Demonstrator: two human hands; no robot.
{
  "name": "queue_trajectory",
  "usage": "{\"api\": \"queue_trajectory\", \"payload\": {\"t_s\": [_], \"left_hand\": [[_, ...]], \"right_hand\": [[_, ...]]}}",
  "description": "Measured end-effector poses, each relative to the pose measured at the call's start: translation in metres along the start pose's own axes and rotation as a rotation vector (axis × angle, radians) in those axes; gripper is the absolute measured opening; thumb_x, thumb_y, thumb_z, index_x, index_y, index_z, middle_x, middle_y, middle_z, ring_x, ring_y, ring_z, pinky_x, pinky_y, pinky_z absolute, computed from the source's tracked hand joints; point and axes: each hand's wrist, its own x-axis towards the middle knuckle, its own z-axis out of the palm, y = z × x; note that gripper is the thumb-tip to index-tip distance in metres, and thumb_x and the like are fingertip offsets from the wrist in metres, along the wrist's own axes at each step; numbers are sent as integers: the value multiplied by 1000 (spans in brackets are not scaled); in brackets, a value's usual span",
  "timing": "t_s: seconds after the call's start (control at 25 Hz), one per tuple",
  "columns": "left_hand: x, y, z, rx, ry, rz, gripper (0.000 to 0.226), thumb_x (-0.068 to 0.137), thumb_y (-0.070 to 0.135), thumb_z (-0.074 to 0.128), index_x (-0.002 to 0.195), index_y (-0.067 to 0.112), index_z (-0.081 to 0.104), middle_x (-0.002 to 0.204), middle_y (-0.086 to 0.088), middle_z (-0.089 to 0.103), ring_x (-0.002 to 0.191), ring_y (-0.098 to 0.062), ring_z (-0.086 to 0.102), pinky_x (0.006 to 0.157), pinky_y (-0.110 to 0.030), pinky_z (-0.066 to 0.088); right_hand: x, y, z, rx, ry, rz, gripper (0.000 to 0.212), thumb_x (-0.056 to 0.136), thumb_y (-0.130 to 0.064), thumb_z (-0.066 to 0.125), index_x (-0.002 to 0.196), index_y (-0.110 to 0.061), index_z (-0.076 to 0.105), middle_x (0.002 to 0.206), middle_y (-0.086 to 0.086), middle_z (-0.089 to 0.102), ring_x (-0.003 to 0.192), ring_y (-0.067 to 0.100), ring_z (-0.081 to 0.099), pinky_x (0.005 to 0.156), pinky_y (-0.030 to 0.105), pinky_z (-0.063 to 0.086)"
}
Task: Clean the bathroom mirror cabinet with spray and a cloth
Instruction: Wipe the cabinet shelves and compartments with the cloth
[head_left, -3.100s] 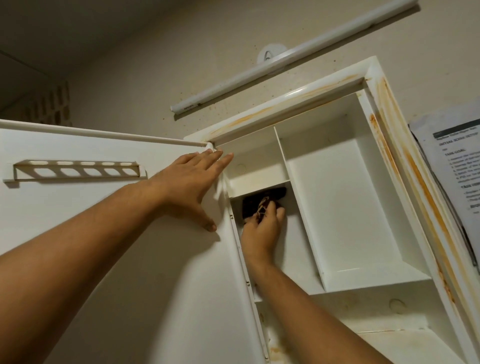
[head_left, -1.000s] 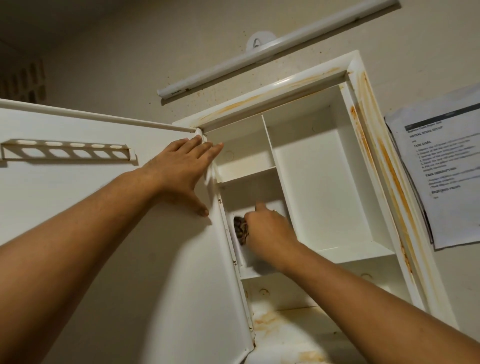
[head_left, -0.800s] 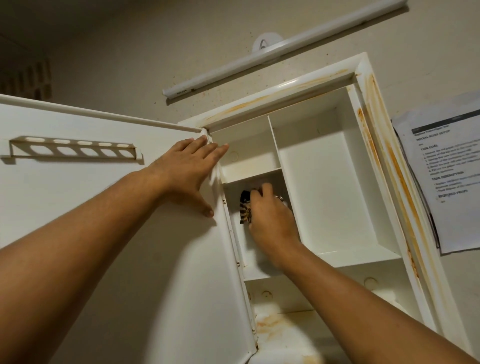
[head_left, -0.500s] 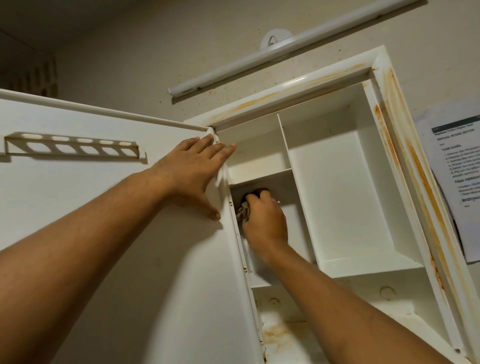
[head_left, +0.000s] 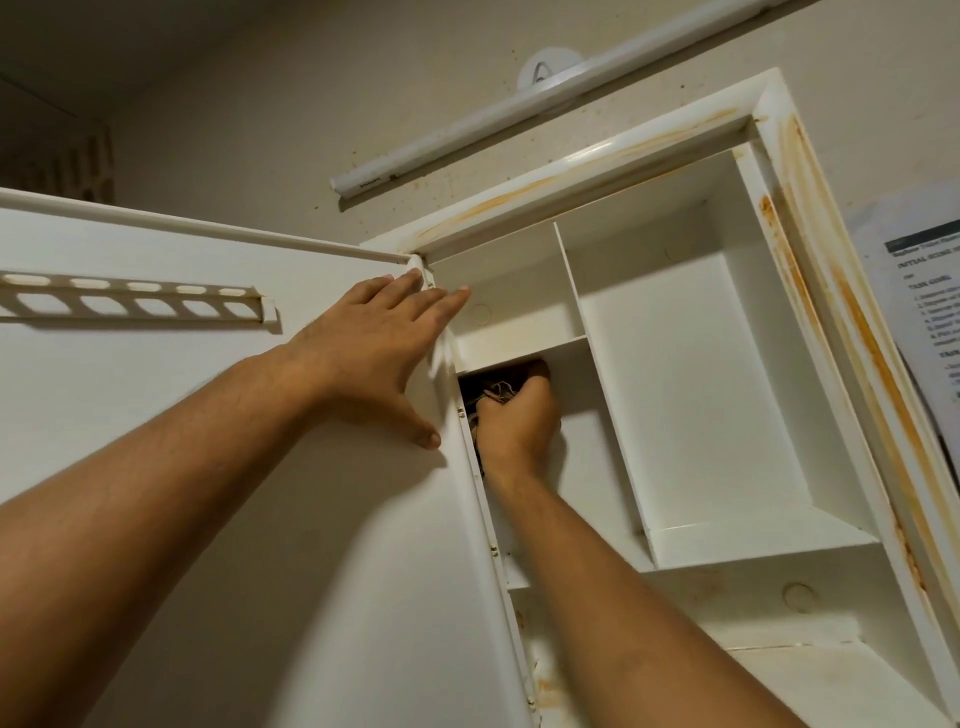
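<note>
Your right hand (head_left: 519, 421) went up under the shelf (head_left: 524, 347), fingers clamped on cloth (head_left: 493, 391); left hand (head_left: 374, 358) flat on door (head_left: 249, 519), fingers straight.

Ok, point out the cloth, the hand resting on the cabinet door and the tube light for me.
cloth (head_left: 482, 393), head view, on its dark frayed bunch.
left hand (head_left: 374, 353), head view, on the back of the hand.
tube light (head_left: 467, 130), head view, on the middle of the white tube.

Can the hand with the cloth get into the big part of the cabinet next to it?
Probably yes. The right hand grips the cloth in the narrow compartment; the big compartment beside it stands open in front. Only a thin divider separates them, so the hand must go round it.
</note>
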Motion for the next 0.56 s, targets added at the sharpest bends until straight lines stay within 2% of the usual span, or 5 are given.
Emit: {"api": "queue_trajectory", "payload": {"t_s": [0.2,0.32,0.4,0.44,0.56], "left_hand": [[0,0,2,5,-2,8,145,65,86,70,160,27,-22,173,-3,-5,158,-25,-11,125,-40,-7],[2,-1,5,34,8,7,145,64,87,68,160,27,-22,173,-3,-4,158,-26,-11,125,-41,-7],[2,-2,4,23,5,10,145,64,88,68,160,27,-23,173,-3,-4,158,-25,-11,126,-41,-6],[2,-2,4,17,4,10,146,64,87,68,160,27,-23,173,-3,-4,158,-25,-11,126,-42,-6],[1,0,4,31,1,3,147,63,87,70,159,27,-24,173,-3,-5,158,-26,-11,126,-42,-7]], "right_hand": [[-7,11,4,-411,52,-155,31,89,-25,80,115,-13,67,125,6,60,106,29,64,88,39,55],[-3,13,-3,-291,34,-140,17,90,-18,75,106,-12,73,106,3,72,94,24,69,74,27,53],[-1,15,-9,-179,-53,-95,4,90,-9,68,89,-12,71,83,-1,71,73,18,65,54,13,42],[1,15,-14,-156,-105,-97,12,89,-6,64,80,-13,67,73,-2,67,64,15,61,47,10,36],[12,10,-22,-170,-223,-98,15,87,-6,64,72,-10,63,66,1,65,58,16,61,50,23,44]]}}
